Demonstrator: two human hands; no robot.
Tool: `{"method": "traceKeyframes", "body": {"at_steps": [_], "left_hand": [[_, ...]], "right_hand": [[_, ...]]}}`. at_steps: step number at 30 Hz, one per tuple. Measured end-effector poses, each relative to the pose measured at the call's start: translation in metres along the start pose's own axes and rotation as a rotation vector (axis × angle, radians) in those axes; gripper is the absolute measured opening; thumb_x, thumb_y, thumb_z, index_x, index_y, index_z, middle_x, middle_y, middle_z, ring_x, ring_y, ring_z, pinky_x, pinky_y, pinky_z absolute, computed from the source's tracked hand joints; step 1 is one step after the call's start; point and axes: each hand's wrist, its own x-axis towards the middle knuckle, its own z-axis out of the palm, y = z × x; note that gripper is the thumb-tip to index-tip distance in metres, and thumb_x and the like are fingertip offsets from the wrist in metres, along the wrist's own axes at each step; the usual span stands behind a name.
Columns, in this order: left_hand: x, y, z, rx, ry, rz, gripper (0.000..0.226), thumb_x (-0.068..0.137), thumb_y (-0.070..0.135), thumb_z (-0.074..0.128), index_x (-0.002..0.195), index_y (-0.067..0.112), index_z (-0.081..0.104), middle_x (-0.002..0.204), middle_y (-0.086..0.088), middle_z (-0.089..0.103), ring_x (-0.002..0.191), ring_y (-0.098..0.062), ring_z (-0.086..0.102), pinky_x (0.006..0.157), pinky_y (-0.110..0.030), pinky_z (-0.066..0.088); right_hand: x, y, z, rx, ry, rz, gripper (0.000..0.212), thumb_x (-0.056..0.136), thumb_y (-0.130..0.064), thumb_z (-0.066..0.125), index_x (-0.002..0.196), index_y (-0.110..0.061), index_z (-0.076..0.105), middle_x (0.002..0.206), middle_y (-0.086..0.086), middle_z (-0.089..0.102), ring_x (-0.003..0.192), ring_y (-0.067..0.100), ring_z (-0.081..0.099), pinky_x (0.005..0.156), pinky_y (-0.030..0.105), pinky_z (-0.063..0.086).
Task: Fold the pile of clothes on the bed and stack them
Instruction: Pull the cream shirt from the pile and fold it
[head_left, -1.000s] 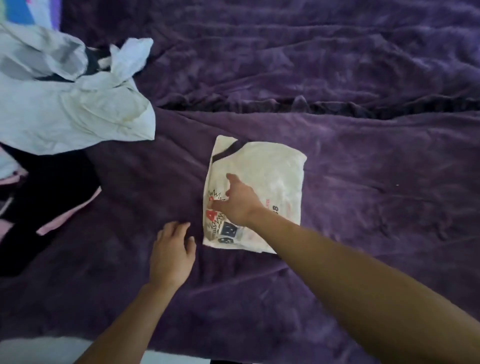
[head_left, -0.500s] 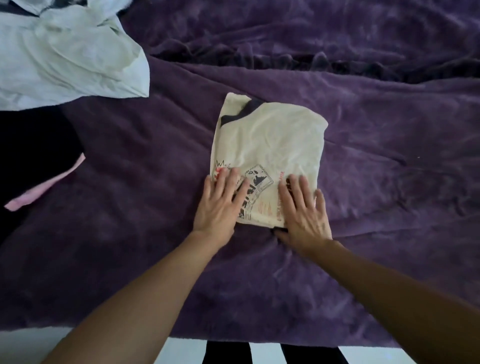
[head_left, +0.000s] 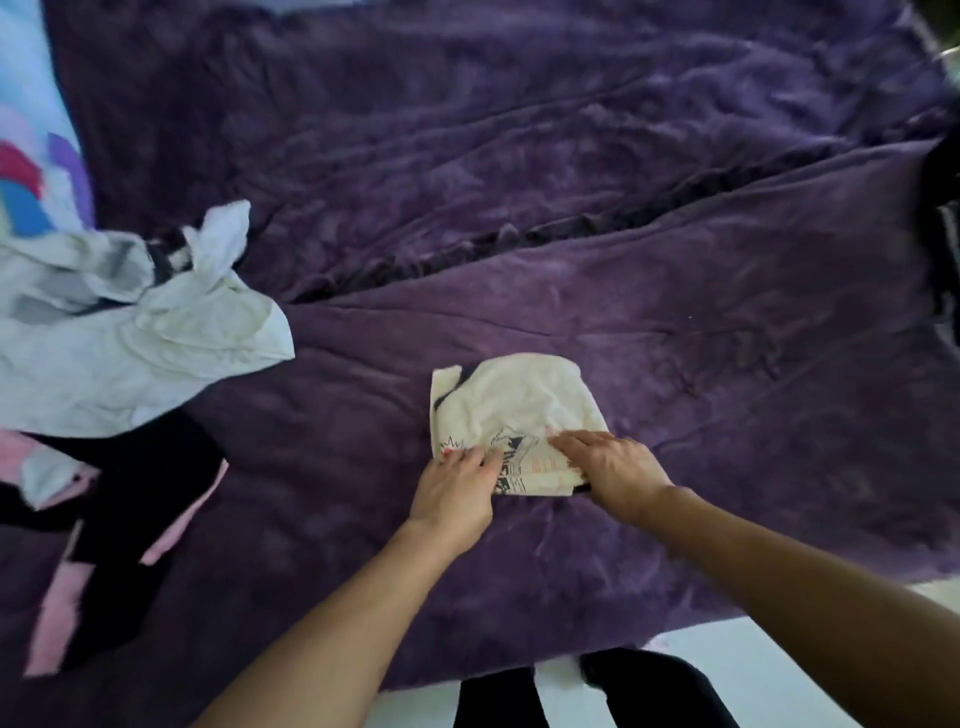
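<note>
Half a second ago my hands lay flat on the folded shirt (head_left: 511, 410); now left hand (head_left: 457, 488) and right hand (head_left: 615, 467) pinch its near edge on the bed (head_left: 675, 338), so I judge it ready for stacking, the pile (head_left: 130, 332) still waiting.

Soft even daylight, no glare; frame a bit motion-blurred, wide-angle bend w/ smeared detail at edges.

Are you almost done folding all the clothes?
Not yet. One cream printed T-shirt is folded small on the purple blanket, and the left hand and right hand are on its near edge. A crumpled white garment and black-and-pink clothes wait unfolded. No stack is visible.
</note>
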Motion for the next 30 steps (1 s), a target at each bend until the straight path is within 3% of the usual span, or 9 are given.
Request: {"method": "traceKeyframes", "body": {"at_steps": [5, 10, 18, 21, 25, 30], "left_hand": [[-0.023, 0.066, -0.045, 0.058, -0.048, 0.141, 0.051, 0.086, 0.007, 0.041, 0.133, 0.026, 0.047, 0.131, 0.004, 0.054, 0.119, -0.024, 0.052, 0.095, -0.038, 0.036], [-0.022, 0.165, -0.074, 0.09, -0.086, 0.243, 0.031, 0.092, 0.016, 0.042, 0.121, 0.023, 0.05, 0.121, -0.001, 0.058, 0.115, -0.027, 0.053, 0.095, -0.042, 0.034], [-0.006, 0.372, -0.115, 0.042, -0.069, 0.348, 0.041, 0.081, 0.007, 0.04, 0.111, 0.028, 0.057, 0.114, 0.001, 0.064, 0.108, -0.026, 0.057, 0.082, -0.038, 0.044], [0.006, 0.451, -0.133, 0.055, -0.027, 0.396, 0.04, 0.082, 0.01, 0.04, 0.112, 0.031, 0.057, 0.11, 0.001, 0.066, 0.103, -0.027, 0.06, 0.081, -0.039, 0.047], [0.031, 0.537, -0.167, 0.033, 0.061, 0.467, 0.03, 0.086, 0.017, 0.042, 0.108, 0.03, 0.059, 0.103, 0.001, 0.067, 0.096, -0.026, 0.062, 0.079, -0.039, 0.049], [0.08, 0.617, -0.23, -0.071, 0.303, 0.549, 0.03, 0.085, 0.019, 0.051, 0.109, 0.029, 0.065, 0.1, -0.003, 0.071, 0.095, -0.028, 0.063, 0.077, -0.038, 0.05]], "right_hand": [[-0.084, 0.03, -0.022, 0.053, -0.135, 0.04, 0.06, 0.093, -0.019, 0.049, 0.147, -0.034, 0.029, 0.142, -0.002, 0.047, 0.122, 0.028, 0.053, 0.095, 0.04, 0.043], [-0.169, 0.093, -0.047, 0.106, -0.06, 0.105, 0.05, 0.09, -0.019, 0.052, 0.138, -0.031, 0.043, 0.131, 0.001, 0.057, 0.119, 0.027, 0.056, 0.093, 0.037, 0.043], [-0.325, 0.238, -0.076, 0.209, 0.085, 0.212, 0.033, 0.086, -0.009, 0.048, 0.114, -0.025, 0.056, 0.108, 0.002, 0.064, 0.101, 0.026, 0.059, 0.071, 0.032, 0.04], [-0.377, 0.296, -0.094, 0.216, 0.131, 0.277, 0.034, 0.085, -0.008, 0.047, 0.112, -0.026, 0.056, 0.101, 0.001, 0.063, 0.093, 0.024, 0.059, 0.068, 0.033, 0.041], [-0.425, 0.371, -0.133, 0.227, 0.204, 0.366, 0.031, 0.084, -0.007, 0.046, 0.102, -0.029, 0.057, 0.09, -0.005, 0.059, 0.086, 0.02, 0.057, 0.075, 0.038, 0.047], [-0.449, 0.462, -0.201, 0.108, 0.376, 0.45, 0.031, 0.085, -0.008, 0.048, 0.109, -0.026, 0.058, 0.106, 0.0, 0.063, 0.099, 0.023, 0.059, 0.076, 0.033, 0.045]]}}
